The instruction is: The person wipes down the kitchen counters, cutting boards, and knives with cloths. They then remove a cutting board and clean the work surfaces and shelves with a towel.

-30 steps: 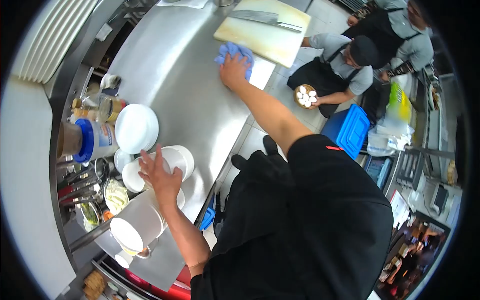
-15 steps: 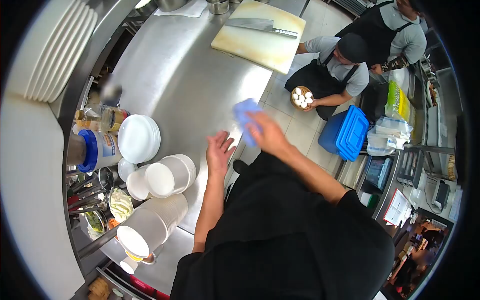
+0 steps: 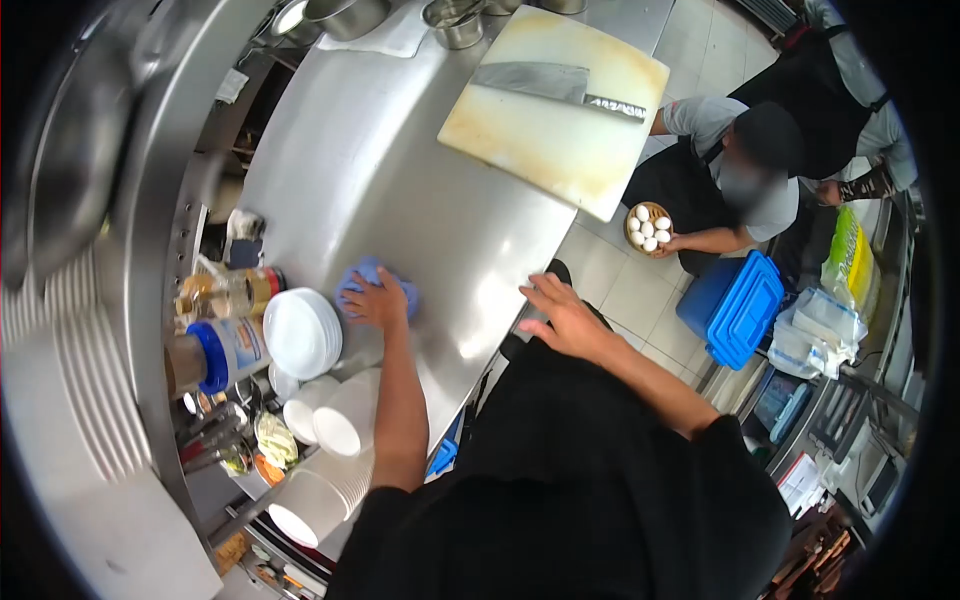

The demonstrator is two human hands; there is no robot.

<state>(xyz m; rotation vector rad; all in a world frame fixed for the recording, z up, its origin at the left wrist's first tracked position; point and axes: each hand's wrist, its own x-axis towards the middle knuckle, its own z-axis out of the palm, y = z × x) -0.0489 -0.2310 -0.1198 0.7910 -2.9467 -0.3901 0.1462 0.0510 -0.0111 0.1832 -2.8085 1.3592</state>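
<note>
Head view: a steel-topped kitchen counter (image 3: 455, 235) ran from the frame's twelve o'clock down toward seven, the wearer's dark clothing filling six.
Blue cloth: bunched on the steel at nine o'clock, partly hidden beneath the left hand (image 3: 380, 303); one fold (image 3: 368, 268) showed past the fingers.
Left hand: palm down over the cloth, fingers spread across it rather than closed round it.
Right hand: loosely spread, thumb apart, nothing seen in it; fingertips (image 3: 534, 284) over the counter's near edge, toward three o'clock. Contact with the steel could not be told.
Cloth handling: judged light, limp and hard to damage; dampness could not be told. Best hold seemed a broad palm over the bunched middle, or a gathered handful of folds; a pinch at one edge would probably have let the rest trail.
Round white dishes: stacked (image 3: 302, 332) at the cloth's eight o'clock, close by.
White tubs: nested (image 3: 345, 425) between the cloth's six and seven, beside the left forearm.
Cutting board: between the frame's twelve and one (image 3: 530, 150), broad-bladed knife (image 3: 532, 80) lying on it.
Egg basket: at two o'clock (image 3: 650, 230), in a co-worker's hand, well apart from the cloth.
</note>
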